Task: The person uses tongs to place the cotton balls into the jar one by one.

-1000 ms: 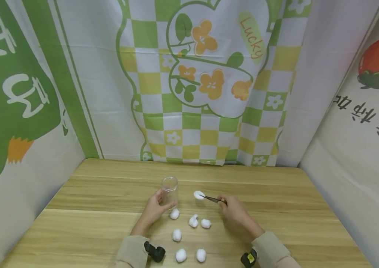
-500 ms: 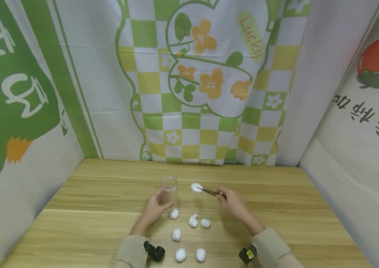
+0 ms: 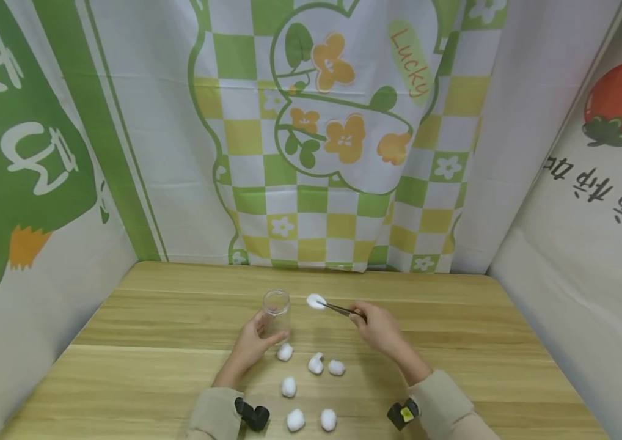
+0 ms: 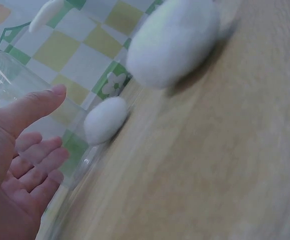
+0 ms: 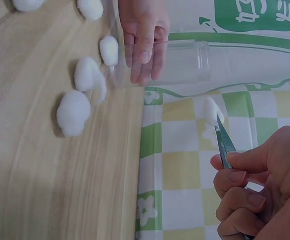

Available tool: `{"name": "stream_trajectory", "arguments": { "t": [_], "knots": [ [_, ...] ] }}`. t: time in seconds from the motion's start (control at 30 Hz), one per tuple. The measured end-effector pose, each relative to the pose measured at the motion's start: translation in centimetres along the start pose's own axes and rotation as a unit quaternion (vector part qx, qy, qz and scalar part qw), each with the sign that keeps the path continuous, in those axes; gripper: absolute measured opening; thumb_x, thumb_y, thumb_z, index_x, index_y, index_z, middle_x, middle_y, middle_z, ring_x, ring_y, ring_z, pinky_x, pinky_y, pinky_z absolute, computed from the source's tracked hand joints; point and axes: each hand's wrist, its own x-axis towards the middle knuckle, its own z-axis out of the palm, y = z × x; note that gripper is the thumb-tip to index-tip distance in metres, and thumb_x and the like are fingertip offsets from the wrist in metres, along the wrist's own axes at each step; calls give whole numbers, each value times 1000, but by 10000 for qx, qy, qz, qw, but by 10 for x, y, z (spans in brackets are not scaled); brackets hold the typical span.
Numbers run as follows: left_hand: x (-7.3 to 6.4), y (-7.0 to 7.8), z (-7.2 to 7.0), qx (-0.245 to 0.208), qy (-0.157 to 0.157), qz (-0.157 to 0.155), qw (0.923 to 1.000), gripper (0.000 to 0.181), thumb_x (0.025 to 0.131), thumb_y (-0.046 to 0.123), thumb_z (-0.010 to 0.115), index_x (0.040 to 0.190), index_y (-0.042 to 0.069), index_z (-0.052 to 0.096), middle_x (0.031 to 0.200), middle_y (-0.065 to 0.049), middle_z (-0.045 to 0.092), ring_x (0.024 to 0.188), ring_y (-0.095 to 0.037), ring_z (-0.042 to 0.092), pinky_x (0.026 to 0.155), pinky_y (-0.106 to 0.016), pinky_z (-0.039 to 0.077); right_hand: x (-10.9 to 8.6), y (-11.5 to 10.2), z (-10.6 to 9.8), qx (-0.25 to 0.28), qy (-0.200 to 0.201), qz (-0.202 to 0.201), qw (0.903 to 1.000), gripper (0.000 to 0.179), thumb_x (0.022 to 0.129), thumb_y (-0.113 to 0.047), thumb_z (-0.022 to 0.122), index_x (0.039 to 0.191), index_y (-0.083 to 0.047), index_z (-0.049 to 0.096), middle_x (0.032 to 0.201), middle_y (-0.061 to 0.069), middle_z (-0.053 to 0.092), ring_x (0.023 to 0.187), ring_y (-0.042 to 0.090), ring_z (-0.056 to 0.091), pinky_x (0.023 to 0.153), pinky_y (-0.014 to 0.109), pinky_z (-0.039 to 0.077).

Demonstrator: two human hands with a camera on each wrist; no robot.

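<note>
Curled around the lower side of a clear glass jar (image 3: pixel 277 315) is my left hand (image 3: pixel 252 343); the jar stands upright and open on the table. My right hand (image 3: pixel 379 328) pinches dark tweezers (image 3: pixel 338 308) between thumb and fingers. At their tips a white cotton ball (image 3: pixel 315 301) is held in the air, right of the jar's rim and apart from it. In the right wrist view the tweezers (image 5: pixel 224 141) grip the edge of that cotton ball (image 5: pixel 212 111). The jar (image 5: pixel 180 62) looks see-through, with no cotton visible inside.
Several cotton balls lie on the wooden table (image 3: pixel 179 305): one (image 3: pixel 285 352) close by the jar's base, a pair (image 3: pixel 316 363) right of it, others (image 3: pixel 296 420) nearer the front. A patterned curtain (image 3: pixel 316 214) hangs behind the table's back edge.
My right hand has lifted the cotton ball with the tweezers and carried it up and left, nearer the jar. The left hand and jar have stayed in place.
</note>
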Motion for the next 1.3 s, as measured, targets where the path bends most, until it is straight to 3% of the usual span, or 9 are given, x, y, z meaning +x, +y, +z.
{"name": "stream_trajectory", "arguments": {
  "t": [1.3],
  "knots": [
    [-1,0,0,-54,-25,6,10000,68,81,21,77,139,2,46,144,-25,48,137,-41,44,116,-52,37,11,-39,1,105,-65,-242,9996,14,96,-17,57,105,-14,67,65,-1,57,51,9,40,45,19,25]
  ]
}}
